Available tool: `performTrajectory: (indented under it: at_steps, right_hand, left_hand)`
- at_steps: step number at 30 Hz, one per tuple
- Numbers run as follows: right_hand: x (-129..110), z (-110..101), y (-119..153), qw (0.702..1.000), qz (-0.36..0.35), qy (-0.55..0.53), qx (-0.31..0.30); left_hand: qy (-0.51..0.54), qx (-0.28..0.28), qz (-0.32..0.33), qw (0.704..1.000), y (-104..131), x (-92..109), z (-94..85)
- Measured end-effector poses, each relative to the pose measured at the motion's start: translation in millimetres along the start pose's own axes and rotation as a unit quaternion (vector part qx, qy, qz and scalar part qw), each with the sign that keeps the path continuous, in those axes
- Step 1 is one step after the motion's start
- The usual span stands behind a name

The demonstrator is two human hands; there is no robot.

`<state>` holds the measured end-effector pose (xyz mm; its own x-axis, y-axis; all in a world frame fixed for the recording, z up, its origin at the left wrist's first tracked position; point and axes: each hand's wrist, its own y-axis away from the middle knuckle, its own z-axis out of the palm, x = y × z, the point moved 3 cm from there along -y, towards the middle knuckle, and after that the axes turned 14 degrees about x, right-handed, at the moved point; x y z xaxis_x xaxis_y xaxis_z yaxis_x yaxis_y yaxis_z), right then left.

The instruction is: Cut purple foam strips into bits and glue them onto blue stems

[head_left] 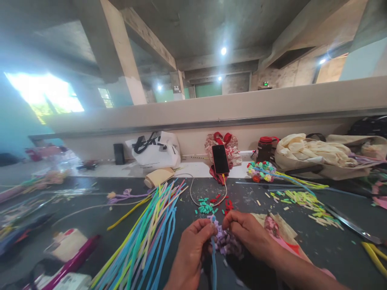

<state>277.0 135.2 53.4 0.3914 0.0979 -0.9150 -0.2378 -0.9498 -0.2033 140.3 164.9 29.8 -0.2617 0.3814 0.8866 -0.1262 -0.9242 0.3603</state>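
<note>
Pinches a long, thin, light-blue stem [214, 264] in the left hand [194, 241], trailing toward six o'clock; curls the right hand [248, 230] inward at three o'clock, cannot tell around what, with small lilac pieces [225, 245] heaped between both.

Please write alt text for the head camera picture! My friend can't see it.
A person's left hand holds a blue strand beside small purple pieces, the right hand close by. To the left lie colorful strands; behind, a phone stands before a patterned bag.
</note>
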Motion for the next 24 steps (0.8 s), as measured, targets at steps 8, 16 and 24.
performTrajectory:
  at_steps: [8,16,24]
  right_hand:
    - [-5.0,0.7,1.6,0.998,0.007,-0.061,-0.020]
    - [18.0,5.0,-7.2,0.996,0.057,-0.074,0.007]
    - [17.5,3.7,-2.1,0.957,0.183,-0.222,-0.047]
  left_hand:
    - [0.014,-0.016,-0.017,1.000,-0.9,-1.4,0.5]
    - [0.003,-0.024,-0.016,1.000,0.2,1.1,0.5]
    - [0.022,-0.012,-0.003,1.000,2.8,10.8,-4.5]
